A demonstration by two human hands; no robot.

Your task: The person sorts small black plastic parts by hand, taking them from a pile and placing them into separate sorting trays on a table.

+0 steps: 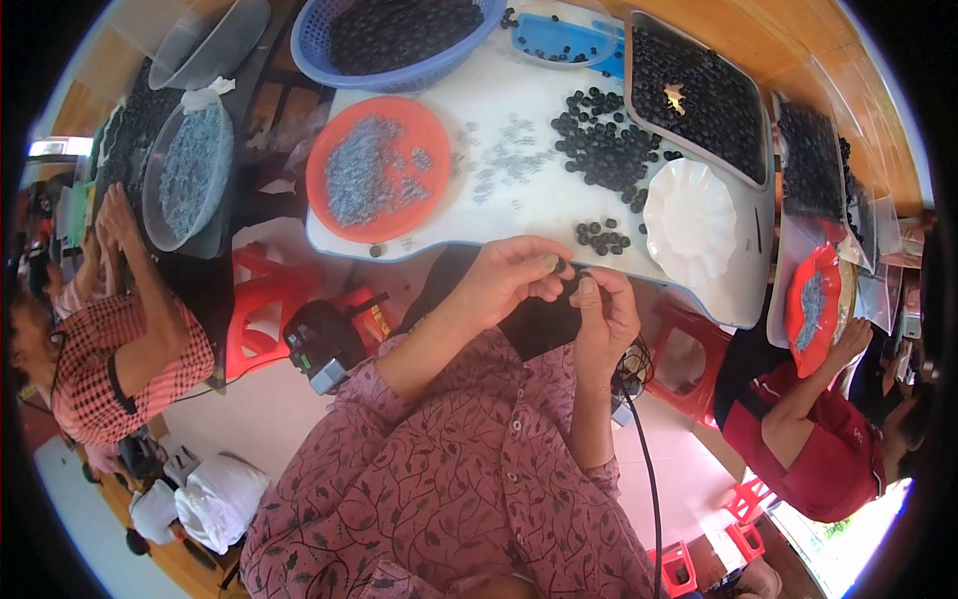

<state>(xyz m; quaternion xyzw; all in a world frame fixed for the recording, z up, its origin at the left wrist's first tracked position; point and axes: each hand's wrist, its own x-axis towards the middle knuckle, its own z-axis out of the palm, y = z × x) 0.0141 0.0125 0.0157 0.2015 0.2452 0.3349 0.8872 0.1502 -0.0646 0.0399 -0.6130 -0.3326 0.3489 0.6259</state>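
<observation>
My left hand (pixel 511 282) is raised at the table's front edge, pinching a small black round part (pixel 560 267) between thumb and fingers. Close beside it, my right hand (pixel 606 317) is closed in a pinch; what it holds is too small to make out. Just beyond my hands lies a small group of black round parts (pixel 602 239) on the white table (pixel 479 215). A larger heap of the same parts (pixel 604 140) is farther back. To the left, an orange-red plate (pixel 431 205) carries many small silvery metal pieces (pixel 361 172), with more strewn on the tabletop.
A white scalloped plate (pixel 692 210) stands at the right. Behind are a metal tray (pixel 763 150) of black parts, a blue basket (pixel 309 50) and a clear lid-like dish (pixel 564 50). Co-workers sit left (pixel 130 359) and right (pixel 808 439). A black cable (pixel 654 479) hangs beside my right arm.
</observation>
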